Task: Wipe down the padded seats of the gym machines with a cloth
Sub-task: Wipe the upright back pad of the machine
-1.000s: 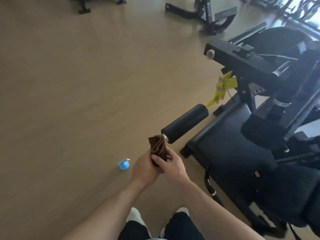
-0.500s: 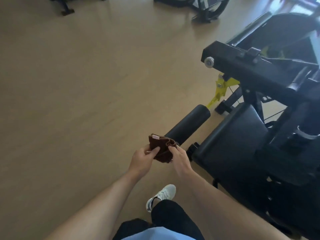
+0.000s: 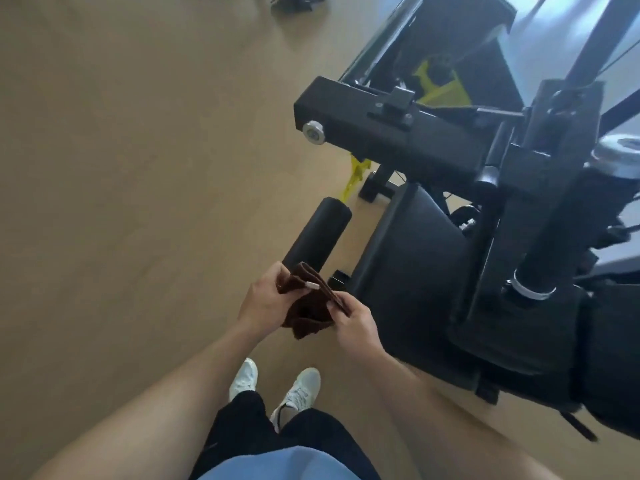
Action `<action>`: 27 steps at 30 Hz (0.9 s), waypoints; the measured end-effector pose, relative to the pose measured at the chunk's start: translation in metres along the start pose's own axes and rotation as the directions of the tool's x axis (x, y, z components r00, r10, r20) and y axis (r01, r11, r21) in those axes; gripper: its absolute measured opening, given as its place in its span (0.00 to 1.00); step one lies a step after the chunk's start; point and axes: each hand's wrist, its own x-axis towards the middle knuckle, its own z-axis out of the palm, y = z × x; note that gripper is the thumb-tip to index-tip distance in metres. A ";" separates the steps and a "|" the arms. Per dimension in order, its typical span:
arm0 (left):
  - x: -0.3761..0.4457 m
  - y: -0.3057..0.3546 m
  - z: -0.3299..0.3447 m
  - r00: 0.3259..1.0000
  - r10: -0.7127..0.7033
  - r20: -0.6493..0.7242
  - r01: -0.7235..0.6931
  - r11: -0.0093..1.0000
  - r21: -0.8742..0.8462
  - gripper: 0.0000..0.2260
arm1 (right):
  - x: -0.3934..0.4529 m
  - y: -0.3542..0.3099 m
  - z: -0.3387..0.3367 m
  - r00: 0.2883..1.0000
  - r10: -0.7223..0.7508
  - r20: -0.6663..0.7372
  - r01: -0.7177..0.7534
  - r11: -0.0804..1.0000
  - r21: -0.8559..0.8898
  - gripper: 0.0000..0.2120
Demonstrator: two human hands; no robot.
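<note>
A folded brown cloth (image 3: 308,308) with a small white tag is held between both my hands at the middle of the view. My left hand (image 3: 265,303) grips its left side and my right hand (image 3: 353,323) pinches its right edge. Just beyond the cloth lies a black padded roller (image 3: 317,237) of the gym machine. To the right of my hands is the machine's black padded seat (image 3: 412,265), not touched by either hand.
The black machine frame (image 3: 398,133) with a silver knob (image 3: 313,132) and yellow levers (image 3: 355,176) fills the right side. Tan floor (image 3: 138,168) spreads to the left. My white shoes (image 3: 298,393) stand below my hands. Other equipment (image 3: 298,0) sits far back.
I have stepped closer to the machine, so it looks larger. Both hands have spread the cloth a little wider. The blue object seen on the floor a second ago is out of view.
</note>
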 end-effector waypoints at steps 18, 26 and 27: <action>0.082 -0.027 0.059 0.972 -0.069 0.224 0.049 0.994 0.093 0.16 | 0.022 0.068 -0.057 0.766 0.433 -0.475 -0.369 0.901 0.227 0.22; 0.090 -0.099 0.135 0.756 -0.153 0.637 0.186 0.982 0.016 0.24 | 0.107 0.113 0.013 0.843 0.200 -0.500 -0.357 0.903 -0.240 0.42; 0.092 -0.100 0.143 0.736 -0.166 0.656 0.232 0.973 -0.014 0.24 | 0.114 0.117 0.021 0.823 0.149 -0.548 -0.355 0.888 -0.293 0.43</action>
